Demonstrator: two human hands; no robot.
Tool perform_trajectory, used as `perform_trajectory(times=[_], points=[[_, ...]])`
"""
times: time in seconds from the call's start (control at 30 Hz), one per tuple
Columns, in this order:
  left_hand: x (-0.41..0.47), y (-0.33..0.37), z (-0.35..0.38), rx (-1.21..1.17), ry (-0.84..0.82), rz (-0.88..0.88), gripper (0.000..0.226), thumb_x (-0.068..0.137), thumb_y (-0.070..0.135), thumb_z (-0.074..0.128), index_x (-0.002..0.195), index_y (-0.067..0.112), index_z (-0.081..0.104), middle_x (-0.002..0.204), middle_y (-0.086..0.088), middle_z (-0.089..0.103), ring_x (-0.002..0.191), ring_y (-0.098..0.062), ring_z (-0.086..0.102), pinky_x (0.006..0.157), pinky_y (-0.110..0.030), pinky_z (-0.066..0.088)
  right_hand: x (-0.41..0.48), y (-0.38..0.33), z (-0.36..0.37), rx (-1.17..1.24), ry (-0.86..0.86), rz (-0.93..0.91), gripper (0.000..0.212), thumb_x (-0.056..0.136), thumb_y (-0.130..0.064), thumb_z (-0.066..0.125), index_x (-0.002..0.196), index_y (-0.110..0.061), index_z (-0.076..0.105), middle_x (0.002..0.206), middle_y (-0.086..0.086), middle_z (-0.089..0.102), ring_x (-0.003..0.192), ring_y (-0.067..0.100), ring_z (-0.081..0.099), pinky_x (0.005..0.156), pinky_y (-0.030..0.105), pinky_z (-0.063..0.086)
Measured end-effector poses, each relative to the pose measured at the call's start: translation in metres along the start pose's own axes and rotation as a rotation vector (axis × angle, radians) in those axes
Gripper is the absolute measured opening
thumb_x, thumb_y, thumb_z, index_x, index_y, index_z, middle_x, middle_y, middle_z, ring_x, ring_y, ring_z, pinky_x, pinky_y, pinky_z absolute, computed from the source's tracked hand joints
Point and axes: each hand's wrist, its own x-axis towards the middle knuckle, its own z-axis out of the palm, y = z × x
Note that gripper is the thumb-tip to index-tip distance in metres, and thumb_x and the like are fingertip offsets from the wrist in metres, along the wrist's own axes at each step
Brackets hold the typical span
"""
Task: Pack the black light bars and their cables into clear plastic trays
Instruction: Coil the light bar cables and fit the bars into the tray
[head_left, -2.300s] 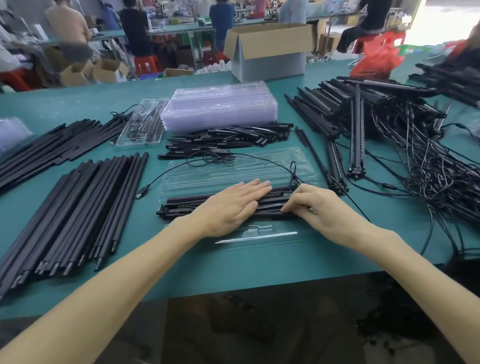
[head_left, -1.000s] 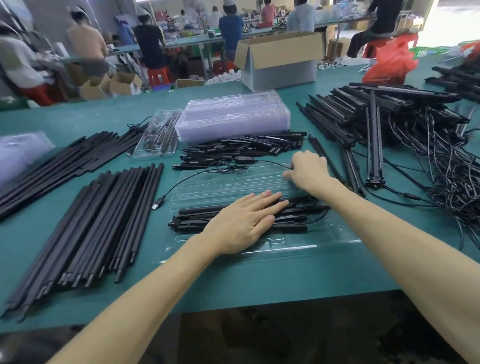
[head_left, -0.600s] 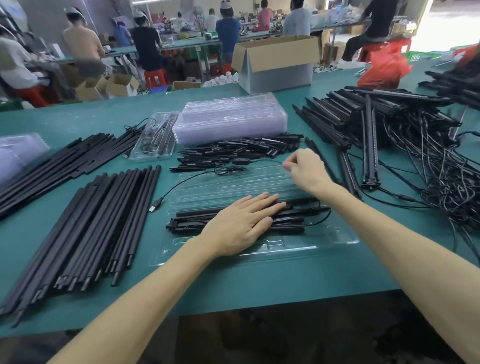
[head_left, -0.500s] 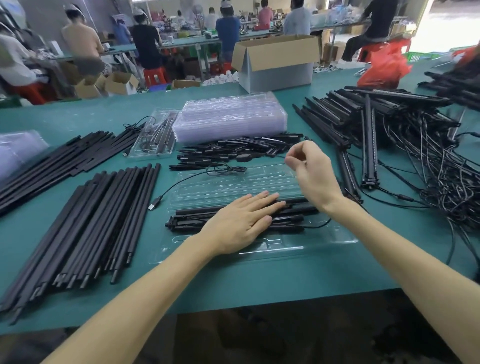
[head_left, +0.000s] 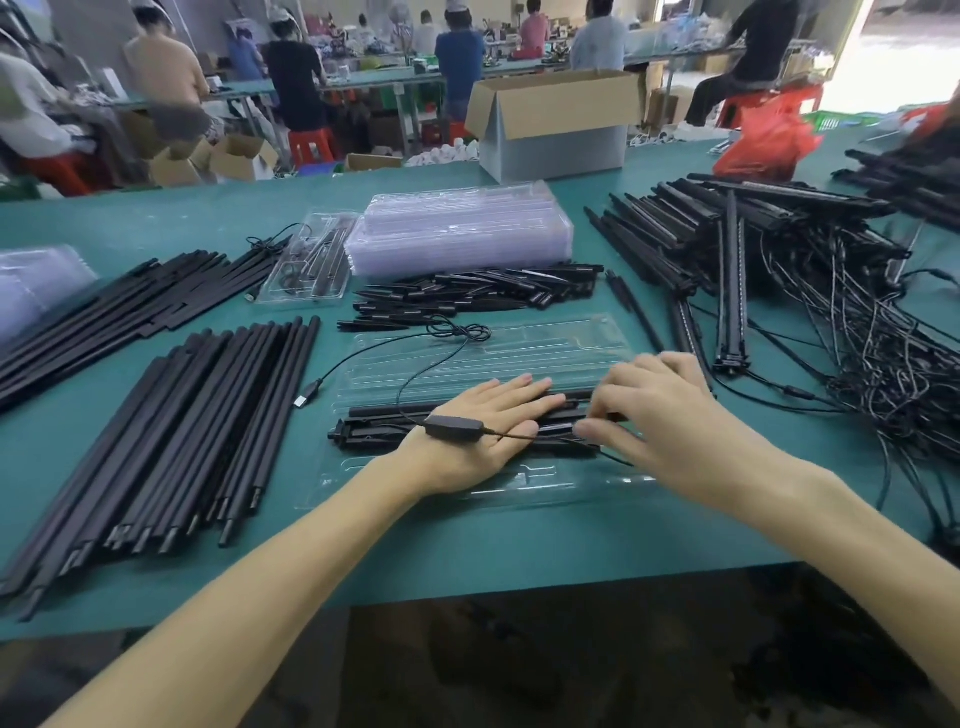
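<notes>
Beyond the table (head_left: 519, 545) of light bars (head_left: 171, 431) sit workers (head_left: 296, 78).

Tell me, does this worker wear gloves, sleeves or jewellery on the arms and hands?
No. The left hand and right hand are bare, with no gloves, rings or watch in view, and the forearms show no sleeves.

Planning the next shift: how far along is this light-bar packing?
Done: one filled clear plastic tray lies beside the empty-tray stack. In hand: the left hand presses black light bars into an open clear tray, the right hand at their end; the cable's USB plug lies outside. Left: the tangled heap of bars and cables at right.
</notes>
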Motion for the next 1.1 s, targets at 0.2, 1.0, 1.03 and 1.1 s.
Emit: perform_trajectory(times=[0.2, 1.0, 1.03, 1.1], points=[[-0.005, 0.017, -0.013, -0.028, 0.116, 0.086, 0.039, 0.092, 0.02, 0.034, 0.126, 0.023, 0.052, 0.134, -0.001, 0.05, 0.103, -0.011, 0.04, 0.092, -0.005, 0.029, 0.04, -0.063, 0.006, 0.004, -0.004, -0.077, 0.054, 0.089, -0.069, 0.039, 0.118, -0.029, 0.061, 0.113, -0.007, 0.054, 0.111, 0.016, 0.044, 0.101, 0.038, 0.026], [-0.045, -0.019, -0.085, -0.3, 0.061, -0.418, 0.01, 0.089, 0.035, 0.075, 0.082, 0.029, 0.075, 0.074, 0.019, 0.071, 0.071, 0.005, 0.061, 0.074, -0.024, 0.047, 0.037, -0.031, 0.051, 0.885, -0.004, 0.265, 0.011, 0.097, -0.021, 0.065, 0.098, -0.013, 0.071, 0.068, -0.009, 0.072, 0.062, 0.013, 0.071, 0.057, 0.018, 0.045], [-0.048, -0.018, -0.084, -0.24, 0.089, -0.45, 0.013, 0.087, 0.038, 0.076, 0.078, 0.029, 0.071, 0.071, 0.017, 0.069, 0.066, 0.004, 0.058, 0.071, -0.024, 0.044, 0.037, -0.032, 0.051, 0.863, -0.008, 0.257, 0.01, 0.097, -0.022, 0.065, 0.097, -0.014, 0.071, 0.065, -0.01, 0.071, 0.061, 0.012, 0.07, 0.057, 0.018, 0.045], [-0.055, -0.017, -0.082, -0.222, 0.135, -0.472, 0.023, 0.08, 0.038, 0.083, 0.083, 0.027, 0.062, 0.083, 0.012, 0.066, 0.072, -0.004, 0.057, 0.07, -0.023, 0.043, 0.039, -0.033, 0.053, 0.838, -0.005, 0.252, 0.01, 0.096, -0.023, 0.066, 0.094, -0.015, 0.072, 0.063, -0.011, 0.07, 0.059, 0.011, 0.07, 0.056, 0.019, 0.046]])
